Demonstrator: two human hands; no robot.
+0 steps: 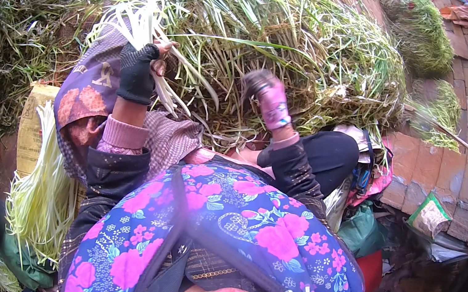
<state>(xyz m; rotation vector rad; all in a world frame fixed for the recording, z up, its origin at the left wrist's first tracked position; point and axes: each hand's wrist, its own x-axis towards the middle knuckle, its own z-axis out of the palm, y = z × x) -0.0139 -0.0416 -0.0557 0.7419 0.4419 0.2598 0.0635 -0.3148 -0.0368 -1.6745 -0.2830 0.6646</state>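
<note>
My left hand [137, 71], in a black fingerless glove, is closed around a bunch of long pale stalks [142, 20] that look like garlic shoots. Their white ends fan out above the fist, and a few stalks hang down past it to the right. Off to the right, my right hand [269, 97] is raised in a pink glove in front of the heap of leafy green plants [281, 23]. Motion smears its fingers, so whether anything is in them is hidden. A patterned purple cloth [103, 54] lies beneath my left arm.
More pale stalks [40, 199] lie in a long bundle over a yellow sack [31, 132] at the left. Smaller green heaps [417, 31] and brick paving [458, 185] are at the right, with a small green-edged packet [430, 216] and a green bag [363, 231].
</note>
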